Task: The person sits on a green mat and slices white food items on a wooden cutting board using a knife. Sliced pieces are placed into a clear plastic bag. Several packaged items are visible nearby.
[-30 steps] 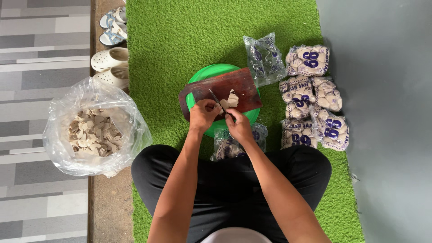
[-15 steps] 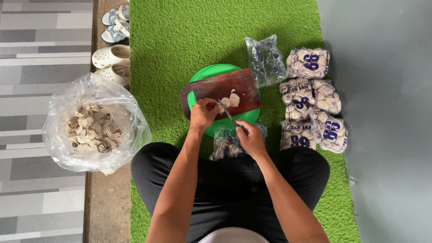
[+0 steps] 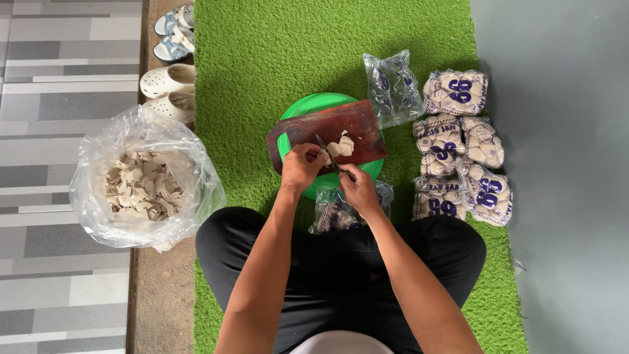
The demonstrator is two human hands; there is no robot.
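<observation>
While the left hand pinches a pale piece on the board, the right hand grips what looks like a knife beside cut slices.

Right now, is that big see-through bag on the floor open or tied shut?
Open. The clear plastic bag has its mouth spread wide, facing up, and the pale cut pieces piled inside show plainly through the opening.
</observation>
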